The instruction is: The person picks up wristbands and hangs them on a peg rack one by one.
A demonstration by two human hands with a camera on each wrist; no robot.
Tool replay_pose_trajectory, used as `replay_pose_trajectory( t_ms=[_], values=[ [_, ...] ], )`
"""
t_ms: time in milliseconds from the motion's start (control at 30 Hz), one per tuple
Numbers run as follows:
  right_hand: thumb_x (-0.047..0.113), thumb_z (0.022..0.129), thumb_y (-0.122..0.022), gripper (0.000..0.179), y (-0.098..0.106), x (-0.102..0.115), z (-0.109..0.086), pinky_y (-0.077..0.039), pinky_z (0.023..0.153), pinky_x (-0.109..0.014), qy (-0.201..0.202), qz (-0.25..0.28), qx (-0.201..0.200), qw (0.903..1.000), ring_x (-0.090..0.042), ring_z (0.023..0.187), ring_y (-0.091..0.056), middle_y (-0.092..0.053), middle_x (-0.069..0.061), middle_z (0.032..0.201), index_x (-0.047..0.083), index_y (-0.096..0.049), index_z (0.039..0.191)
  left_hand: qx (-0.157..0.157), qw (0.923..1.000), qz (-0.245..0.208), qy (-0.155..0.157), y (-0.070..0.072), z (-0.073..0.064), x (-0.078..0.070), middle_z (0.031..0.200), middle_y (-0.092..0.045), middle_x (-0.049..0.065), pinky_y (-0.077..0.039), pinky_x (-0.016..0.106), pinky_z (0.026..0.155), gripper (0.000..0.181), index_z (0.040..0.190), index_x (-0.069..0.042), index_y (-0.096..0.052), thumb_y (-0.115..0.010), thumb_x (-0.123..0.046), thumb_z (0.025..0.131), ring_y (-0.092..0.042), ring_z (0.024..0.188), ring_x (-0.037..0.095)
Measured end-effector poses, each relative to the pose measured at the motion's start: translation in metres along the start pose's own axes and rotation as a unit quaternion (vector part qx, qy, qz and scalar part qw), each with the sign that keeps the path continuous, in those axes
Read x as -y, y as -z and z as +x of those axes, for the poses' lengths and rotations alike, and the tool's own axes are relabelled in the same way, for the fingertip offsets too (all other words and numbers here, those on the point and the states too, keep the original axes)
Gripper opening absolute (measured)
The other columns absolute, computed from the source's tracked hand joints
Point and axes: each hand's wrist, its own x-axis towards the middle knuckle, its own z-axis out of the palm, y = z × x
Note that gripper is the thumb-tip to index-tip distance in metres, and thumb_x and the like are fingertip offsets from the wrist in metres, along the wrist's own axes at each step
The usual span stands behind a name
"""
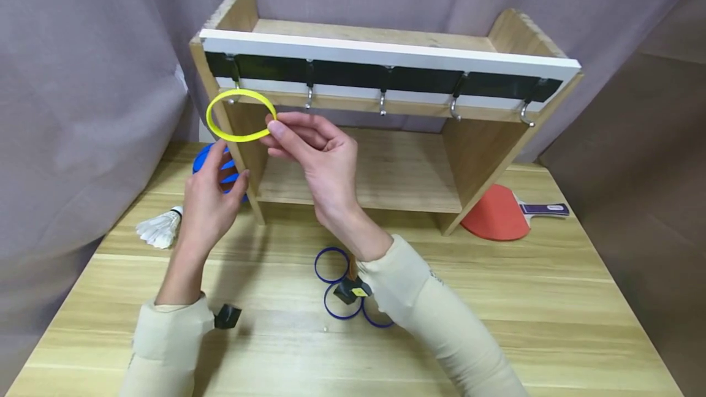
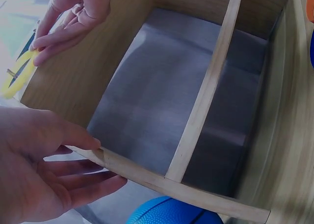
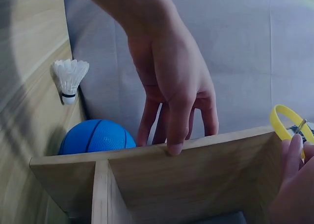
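Observation:
My right hand [image 1: 325,158] pinches a yellow ring [image 1: 241,138] between thumb and fingers at its right edge. The ring is held up by the leftmost hook [image 1: 231,101] of a wooden shelf [image 1: 358,204]. In the right wrist view the hook tip shows within the ring [image 3: 275,121]; whether the ring bears on it I cannot tell. My left hand [image 1: 212,201] holds the shelf's left side panel [image 2: 142,172], thumb at the front edge and fingers along the outer face.
More metal hooks [image 1: 382,103] line the black-and-white rail [image 1: 347,72]. Several dark blue rings [image 1: 331,249] lie on the table [image 1: 276,348], partly hidden by my right arm. A blue ball [image 3: 98,136] and a shuttlecock [image 1: 160,228] are left of the shelf; a red paddle [image 1: 496,213] lies right.

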Motion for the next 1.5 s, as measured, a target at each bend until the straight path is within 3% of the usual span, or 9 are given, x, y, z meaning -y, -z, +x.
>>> replay_pose_trajectory(
  t_ms=[333,467,567,667,867,967,1167,1367,1500],
  values=[
    [0.007,0.089,-0.073,0.02,0.014,0.001,-0.007,-0.06,0.056,-0.046,0.016,-0.105,0.001,0.9943,-0.035,0.079,-0.071,-0.072,-0.014,0.104,0.0,-0.07,0.107,-0.007,0.9999,0.01,-0.003,0.0,0.0,0.001,0.122,-0.062,0.024,-0.06,0.043,0.076,0.056,0.141,-0.013,-0.049,-0.067,0.0,0.089,-0.067,0.099,0.038],
    [0.017,0.096,-0.065,0.021,0.041,0.011,-0.02,-0.059,0.052,-0.046,0.035,-0.179,0.011,0.9833,-0.034,0.076,-0.071,-0.072,-0.013,0.106,0.001,-0.069,0.109,-0.004,0.9999,0.011,-0.005,0.0,-0.001,0.001,0.121,-0.062,0.024,-0.06,0.043,0.074,0.053,0.138,-0.011,-0.05,-0.066,0.0,0.09,-0.067,0.097,0.039],
    [0.027,0.097,-0.063,0.026,0.072,0.024,-0.034,-0.059,0.052,-0.046,-0.015,-0.262,0.024,0.9646,-0.03,0.071,-0.071,-0.073,-0.01,0.098,0.004,-0.07,0.105,-0.003,0.9999,0.009,-0.005,0.0,-0.003,0.0,0.122,-0.062,0.024,-0.06,0.043,0.075,0.054,0.14,-0.012,-0.049,-0.066,0.0,0.09,-0.067,0.098,0.038],
    [0.031,0.096,-0.065,0.025,0.104,0.038,-0.049,-0.06,0.056,-0.041,-0.1,-0.388,0.06,0.9141,-0.023,0.069,-0.07,-0.073,-0.003,0.089,0.008,-0.072,0.102,-0.003,0.9999,0.011,-0.004,0.001,-0.004,0.0,0.123,-0.062,0.022,-0.059,0.043,0.077,0.058,0.142,-0.015,-0.048,-0.066,0.0,0.09,-0.066,0.101,0.038],
    [0.026,0.092,-0.071,0.01,0.159,0.053,-0.076,-0.054,0.063,-0.028,-0.154,-0.633,0.159,0.742,-0.007,0.072,-0.064,-0.068,0.011,0.081,0.018,-0.074,0.097,-0.004,0.9999,0.013,-0.005,-0.001,-0.004,-0.001,0.126,-0.061,0.021,-0.059,0.043,0.077,0.059,0.144,-0.018,-0.047,-0.066,-0.001,0.091,-0.066,0.102,0.037],
    [0.022,0.089,-0.073,0.007,0.177,0.056,-0.087,-0.052,0.059,-0.028,-0.176,-0.674,0.19,0.692,-0.004,0.069,-0.062,-0.067,0.013,0.077,0.018,-0.074,0.094,-0.005,0.9999,0.013,-0.006,-0.002,-0.003,-0.002,0.124,-0.062,0.021,-0.059,0.043,0.076,0.056,0.142,-0.017,-0.048,-0.066,-0.001,0.091,-0.066,0.1,0.037],
    [0.022,0.083,-0.079,0.011,0.192,0.055,-0.098,-0.046,0.055,-0.026,-0.201,-0.684,0.272,0.6468,-0.001,0.062,-0.055,-0.06,0.018,0.068,0.023,-0.069,0.083,-0.007,0.9998,0.013,-0.011,-0.002,-0.003,-0.002,0.125,-0.062,0.021,-0.059,0.043,0.076,0.058,0.143,-0.017,-0.048,-0.067,-0.001,0.09,-0.066,0.102,0.037],
    [0.024,0.075,-0.085,0.021,0.194,0.047,-0.106,-0.046,0.056,-0.026,-0.239,-0.668,0.326,0.6249,0.0,0.061,-0.053,-0.057,0.019,0.064,0.025,-0.064,0.075,-0.007,0.9998,0.012,-0.013,-0.003,-0.002,-0.002,0.123,-0.062,0.021,-0.059,0.042,0.076,0.054,0.14,-0.014,-0.05,-0.066,0.0,0.09,-0.067,0.101,0.037],
    [0.023,0.072,-0.087,0.024,0.194,0.038,-0.108,-0.045,0.056,-0.027,-0.234,-0.663,0.345,0.6217,-0.001,0.06,-0.052,-0.055,0.018,0.062,0.023,-0.063,0.073,-0.011,0.9998,0.014,-0.012,-0.003,-0.003,-0.001,0.121,-0.064,0.021,-0.06,0.042,0.075,0.05,0.136,-0.011,-0.051,-0.066,0.0,0.09,-0.067,0.098,0.036]
  ],
)
